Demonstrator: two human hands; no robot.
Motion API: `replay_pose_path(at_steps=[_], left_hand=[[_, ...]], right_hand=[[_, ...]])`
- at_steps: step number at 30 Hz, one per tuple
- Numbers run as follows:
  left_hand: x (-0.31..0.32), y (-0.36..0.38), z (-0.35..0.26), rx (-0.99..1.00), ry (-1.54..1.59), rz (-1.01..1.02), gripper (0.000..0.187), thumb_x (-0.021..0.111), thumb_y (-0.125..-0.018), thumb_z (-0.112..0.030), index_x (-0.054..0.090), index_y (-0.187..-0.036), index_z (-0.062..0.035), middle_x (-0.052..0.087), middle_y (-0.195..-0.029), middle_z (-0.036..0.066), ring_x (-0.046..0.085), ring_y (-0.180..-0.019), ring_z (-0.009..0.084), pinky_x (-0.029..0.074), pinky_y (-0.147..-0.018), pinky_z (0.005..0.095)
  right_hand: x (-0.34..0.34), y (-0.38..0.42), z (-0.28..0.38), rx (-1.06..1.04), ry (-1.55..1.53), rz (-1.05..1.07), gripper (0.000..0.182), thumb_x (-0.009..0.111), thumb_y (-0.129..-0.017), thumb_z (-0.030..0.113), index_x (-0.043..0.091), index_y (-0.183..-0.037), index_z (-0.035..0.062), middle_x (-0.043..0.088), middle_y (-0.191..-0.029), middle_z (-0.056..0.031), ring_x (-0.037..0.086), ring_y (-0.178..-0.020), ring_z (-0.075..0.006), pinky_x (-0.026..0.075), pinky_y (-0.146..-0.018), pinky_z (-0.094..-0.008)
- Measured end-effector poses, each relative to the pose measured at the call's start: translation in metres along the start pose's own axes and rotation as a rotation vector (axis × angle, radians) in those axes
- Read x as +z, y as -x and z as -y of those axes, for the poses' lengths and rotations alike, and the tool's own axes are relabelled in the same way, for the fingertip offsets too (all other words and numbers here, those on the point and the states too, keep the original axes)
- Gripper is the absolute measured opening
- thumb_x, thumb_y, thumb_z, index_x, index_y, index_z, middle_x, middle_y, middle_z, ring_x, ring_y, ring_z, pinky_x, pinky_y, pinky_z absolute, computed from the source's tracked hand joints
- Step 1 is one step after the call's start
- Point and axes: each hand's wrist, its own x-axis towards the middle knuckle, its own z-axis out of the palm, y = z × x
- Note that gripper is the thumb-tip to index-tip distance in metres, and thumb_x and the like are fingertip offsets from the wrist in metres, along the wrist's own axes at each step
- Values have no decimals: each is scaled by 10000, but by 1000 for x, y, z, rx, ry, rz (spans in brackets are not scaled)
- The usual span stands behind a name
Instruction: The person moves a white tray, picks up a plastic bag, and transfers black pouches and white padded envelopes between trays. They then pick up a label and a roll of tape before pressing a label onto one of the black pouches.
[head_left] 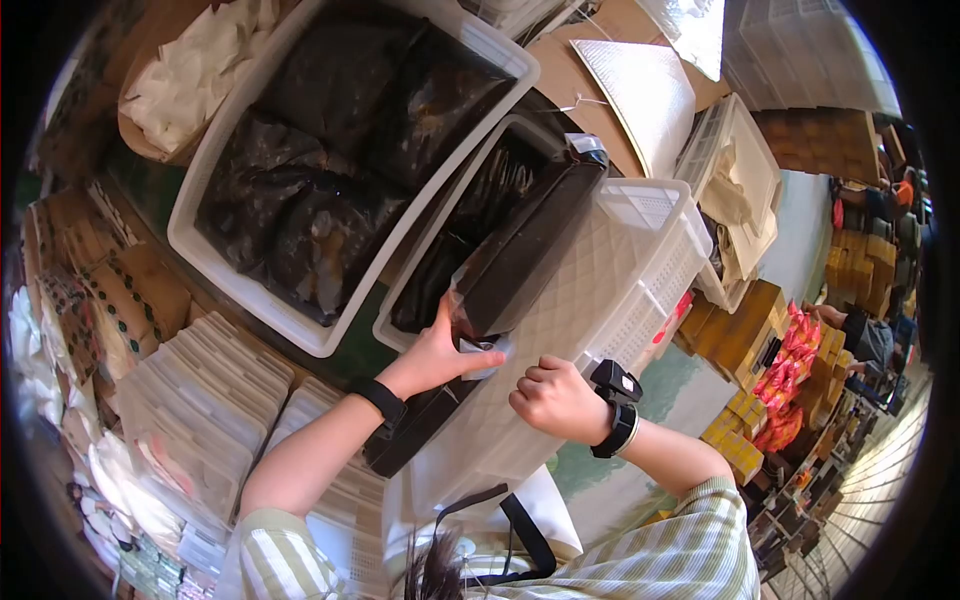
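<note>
My left hand (pixel 437 352) grips the near end of a long, dark brown package (pixel 530 255) in clear plastic, its thumb pointing right across the end. The package lies tilted between a narrow white bin (pixel 388 318) of dark plastic-wrapped items and a translucent white crate (pixel 600 270). Just to the right, my right hand (pixel 556 398) is closed in a fist over the crate; whatever is inside the fingers is hidden. Another dark, long piece (pixel 405 445) shows below my left wrist. Both wrists wear black bands.
A large white tub (pixel 180 225) at upper left holds dark plastic-wrapped bundles. Stacked translucent trays (pixel 205 400) stand at lower left. A box of white paper-like material (pixel 190 80) is at the far upper left. At right, another person (pixel 868 340) is near yellow boxes (pixel 735 430).
</note>
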Motion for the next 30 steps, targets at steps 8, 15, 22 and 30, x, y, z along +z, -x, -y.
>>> replay_pose_path(at_steps=[8,15,22,30], left_hand=[[2,-2,-1,-51,-20,-63,1064,817,-678,-261,84,-1404,-2,360,-1362,177,412,-1227,241,351,-1017,348],[-3,1,-13,0,-96,-147,1074,814,-662,-323,108,-1396,19,411,-1306,198,436,-1198,271,354,-1004,349],[-6,-3,0,8,-235,-212,1036,810,-642,-387,174,-1370,-13,540,-1162,211,558,-1053,309,436,-905,362],[-8,-4,7,17,-249,-232,1036,807,-636,-409,179,-1358,-10,551,-1107,199,571,-988,309,448,-867,363]], right_hand=[[4,0,-2,-3,-18,-38,96,595,-598,147,519,-576,93,496,-535,2,542,-597,-157,411,-582,-274],[6,5,-1,7,-7,-51,122,591,-601,165,491,-576,98,487,-566,-4,529,-600,-155,401,-582,-269],[6,5,-2,-13,-40,-17,87,600,-611,145,538,-601,86,503,-543,1,541,-620,-162,411,-608,-273],[-75,-32,-59,-21,-480,-3,630,693,-583,36,539,-1192,86,480,-1217,-174,485,-1135,-368,418,-960,-455]])
